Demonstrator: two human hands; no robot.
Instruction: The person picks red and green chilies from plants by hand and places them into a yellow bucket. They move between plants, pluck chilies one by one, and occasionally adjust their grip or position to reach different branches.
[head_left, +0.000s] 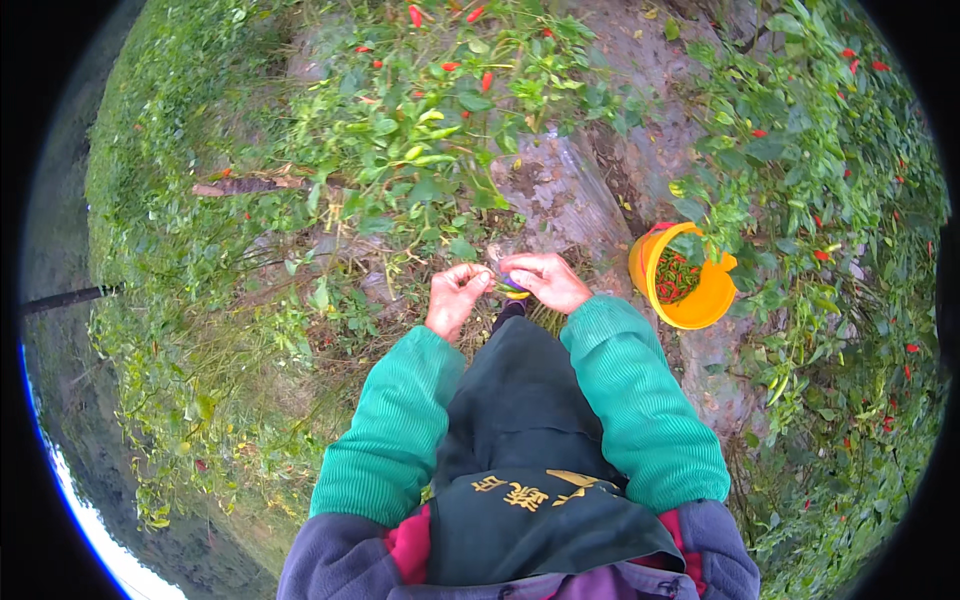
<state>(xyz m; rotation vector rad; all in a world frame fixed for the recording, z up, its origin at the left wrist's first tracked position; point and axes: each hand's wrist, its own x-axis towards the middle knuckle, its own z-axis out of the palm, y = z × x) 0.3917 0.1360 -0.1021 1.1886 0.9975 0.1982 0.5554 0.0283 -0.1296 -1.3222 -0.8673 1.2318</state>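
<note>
My left hand (457, 294) is in front of my legs, thumb and fingertips pinched together; whether something thin sits between them is too small to tell. Right beside it, my right hand (551, 281) has its fingers curled over a few chili peppers (513, 292), green and yellowish, whose ends show below the thumb. Something purple lies against them, partly hidden by the fingers. Just beyond both hands grows a chili plant (431, 154) bearing pale green and red pods. To the right stands a yellow bucket (697, 315) holding many red and green chilies (676, 276).
Dense chili plants (840, 187) with red pods line the right side. Plastic mulch film (570, 187) covers the soil ahead. A piece of wood (251, 185) lies among plants at left. My dark apron (525, 420) bears writing. Dry stems (247, 300) tangle at left.
</note>
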